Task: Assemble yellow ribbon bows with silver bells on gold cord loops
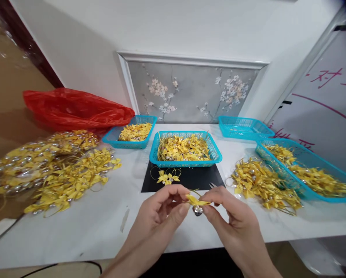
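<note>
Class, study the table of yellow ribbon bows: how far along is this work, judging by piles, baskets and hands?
Seemingly done: the left heap and right heap of bows on the table. In hand: the left hand and right hand pinch one yellow bow with a silver bead. Probably left: the centre basket, heaped with bows, though that cannot be confirmed.

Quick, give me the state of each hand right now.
Left hand: pinched shut on the yellow ribbon bow.
Right hand: pinched shut on the same bow.
</note>
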{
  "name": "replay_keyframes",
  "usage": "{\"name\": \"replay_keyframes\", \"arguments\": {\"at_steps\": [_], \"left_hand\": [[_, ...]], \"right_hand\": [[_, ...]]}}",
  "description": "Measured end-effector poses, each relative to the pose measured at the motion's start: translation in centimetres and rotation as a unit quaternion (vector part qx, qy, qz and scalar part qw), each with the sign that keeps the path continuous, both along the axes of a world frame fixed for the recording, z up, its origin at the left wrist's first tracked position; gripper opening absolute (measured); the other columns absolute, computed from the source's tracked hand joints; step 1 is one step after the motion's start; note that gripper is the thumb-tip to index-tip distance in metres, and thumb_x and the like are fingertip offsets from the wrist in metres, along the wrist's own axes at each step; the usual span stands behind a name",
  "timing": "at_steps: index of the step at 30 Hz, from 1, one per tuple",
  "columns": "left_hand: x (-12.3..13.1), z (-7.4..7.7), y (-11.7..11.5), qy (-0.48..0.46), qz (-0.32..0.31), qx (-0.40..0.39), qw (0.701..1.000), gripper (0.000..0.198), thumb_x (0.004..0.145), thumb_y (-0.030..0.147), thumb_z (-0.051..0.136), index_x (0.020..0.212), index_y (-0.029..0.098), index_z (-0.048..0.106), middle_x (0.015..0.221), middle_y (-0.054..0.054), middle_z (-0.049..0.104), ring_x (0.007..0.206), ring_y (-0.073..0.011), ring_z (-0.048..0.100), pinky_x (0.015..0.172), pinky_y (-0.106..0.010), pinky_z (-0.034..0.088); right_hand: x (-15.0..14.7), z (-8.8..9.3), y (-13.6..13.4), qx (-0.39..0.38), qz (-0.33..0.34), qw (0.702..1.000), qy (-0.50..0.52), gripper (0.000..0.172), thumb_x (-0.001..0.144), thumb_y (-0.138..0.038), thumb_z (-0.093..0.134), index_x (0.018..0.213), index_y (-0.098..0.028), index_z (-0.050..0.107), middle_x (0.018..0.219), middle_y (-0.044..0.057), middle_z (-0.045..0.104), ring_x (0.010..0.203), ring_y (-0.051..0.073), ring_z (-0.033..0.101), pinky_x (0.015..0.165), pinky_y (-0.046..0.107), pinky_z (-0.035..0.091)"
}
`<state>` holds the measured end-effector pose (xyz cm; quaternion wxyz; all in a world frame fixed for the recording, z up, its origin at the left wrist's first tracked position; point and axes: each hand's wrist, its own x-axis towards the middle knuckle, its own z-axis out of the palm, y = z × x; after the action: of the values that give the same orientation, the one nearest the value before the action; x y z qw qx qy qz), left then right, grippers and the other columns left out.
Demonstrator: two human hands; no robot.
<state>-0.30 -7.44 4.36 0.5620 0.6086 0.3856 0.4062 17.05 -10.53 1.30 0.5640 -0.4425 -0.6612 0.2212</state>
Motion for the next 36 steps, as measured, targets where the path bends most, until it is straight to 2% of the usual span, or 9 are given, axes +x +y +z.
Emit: {"name": "replay_keyframes", "arguments": {"at_steps": [5, 9, 13, 16, 20, 23, 27, 33, 36], "left_hand": [[0.3, 0.3, -0.3, -0.004, -0.020, -0.036, 0.999, 0.015, 0.089, 0.033, 0.062, 0.080, 0.022, 0.067, 0.070, 0.002, 0.061, 0.070, -0.0126, 0.055, 0.068, -0.022, 0.044], [0.4, 0.3, -0.6, -0.038, -0.017, -0.066, 0.997, 0.017, 0.090, 0.034, 0.061, 0.082, 0.021, 0.068, 0.071, 0.002, 0.061, 0.070, -0.0127, 0.055, 0.068, -0.023, 0.044], [0.4, 0.2, -0.8, -0.037, -0.006, -0.065, 0.997, 0.016, 0.089, 0.033, 0.063, 0.080, 0.021, 0.069, 0.070, 0.002, 0.061, 0.069, -0.0116, 0.055, 0.067, -0.021, 0.044], [0.6, 0.0, -0.9, -0.055, 0.006, -0.072, 0.996, 0.011, 0.088, 0.032, 0.065, 0.084, 0.023, 0.070, 0.072, 0.003, 0.063, 0.068, -0.0107, 0.056, 0.067, -0.020, 0.046], [0.8, -0.1, -1.2, -0.113, 0.054, -0.110, 0.986, 0.016, 0.089, 0.040, 0.061, 0.096, 0.026, 0.068, 0.079, 0.002, 0.065, 0.068, -0.0112, 0.060, 0.069, -0.022, 0.051], [0.7, -0.2, -1.4, -0.132, 0.070, -0.095, 0.984, 0.018, 0.091, 0.042, 0.057, 0.089, 0.027, 0.065, 0.082, 0.003, 0.065, 0.070, -0.0123, 0.063, 0.071, -0.024, 0.053], [0.7, -0.3, -1.7, -0.074, 0.078, -0.045, 0.993, 0.010, 0.088, 0.036, 0.064, 0.087, 0.026, 0.066, 0.077, 0.004, 0.067, 0.072, -0.0117, 0.064, 0.070, -0.019, 0.053], [0.9, 0.0, -1.6, -0.010, 0.071, -0.027, 0.997, 0.007, 0.083, 0.025, 0.069, 0.076, 0.023, 0.067, 0.071, 0.004, 0.067, 0.068, -0.0106, 0.063, 0.065, -0.016, 0.051], [1.1, 0.0, -1.7, 0.027, 0.070, 0.000, 0.997, 0.008, 0.084, 0.025, 0.067, 0.076, 0.023, 0.067, 0.071, 0.004, 0.067, 0.068, -0.0124, 0.062, 0.064, -0.019, 0.050]], "right_hand": [[0.0, 0.5, -0.7, -0.059, 0.044, 0.997, 0.019, 0.014, 0.091, -0.017, 0.057, 0.095, -0.026, 0.066, 0.083, -0.001, 0.068, 0.077, 0.016, 0.061, 0.069, 0.029, 0.048], [0.3, 1.1, -1.0, -0.116, 0.068, 0.990, 0.033, 0.016, 0.094, -0.027, 0.054, 0.107, -0.030, 0.064, 0.093, 0.000, 0.070, 0.083, 0.017, 0.063, 0.073, 0.031, 0.049], [0.5, 1.8, -1.0, -0.103, 0.064, 0.993, 0.012, 0.009, 0.093, -0.027, 0.056, 0.092, -0.025, 0.064, 0.087, 0.001, 0.064, 0.082, 0.017, 0.058, 0.072, 0.030, 0.046], [0.4, 2.2, -0.8, -0.096, 0.056, 0.994, 0.012, 0.013, 0.092, -0.025, 0.057, 0.080, -0.023, 0.064, 0.082, 0.001, 0.059, 0.080, 0.016, 0.056, 0.070, 0.028, 0.044], [0.3, 2.4, -0.9, -0.147, 0.053, 0.987, 0.041, 0.020, 0.093, -0.030, 0.054, 0.076, -0.020, 0.060, 0.071, -0.001, 0.056, 0.065, 0.013, 0.051, 0.057, 0.024, 0.040], [0.2, 2.4, -0.9, -0.184, 0.042, 0.980, 0.062, 0.023, 0.093, -0.034, 0.054, 0.076, -0.019, 0.058, 0.064, -0.002, 0.053, 0.058, 0.012, 0.047, 0.052, 0.022, 0.038], [0.0, 2.4, -0.6, -0.200, 0.040, 0.976, 0.077, 0.025, 0.092, -0.036, 0.055, 0.075, -0.019, 0.058, 0.064, -0.003, 0.052, 0.058, 0.011, 0.046, 0.051, 0.021, 0.038], [-0.3, 2.3, -0.5, -0.205, 0.095, 0.971, 0.078, 0.018, 0.095, -0.035, 0.052, 0.086, -0.020, 0.058, 0.075, -0.001, 0.060, 0.069, 0.013, 0.056, 0.060, 0.022, 0.045], [-0.4, 2.4, -0.5, -0.210, 0.082, 0.974, 0.039, 0.019, 0.095, -0.037, 0.051, 0.087, -0.021, 0.057, 0.074, -0.001, 0.058, 0.066, 0.013, 0.054, 0.054, 0.022, 0.040]]}}
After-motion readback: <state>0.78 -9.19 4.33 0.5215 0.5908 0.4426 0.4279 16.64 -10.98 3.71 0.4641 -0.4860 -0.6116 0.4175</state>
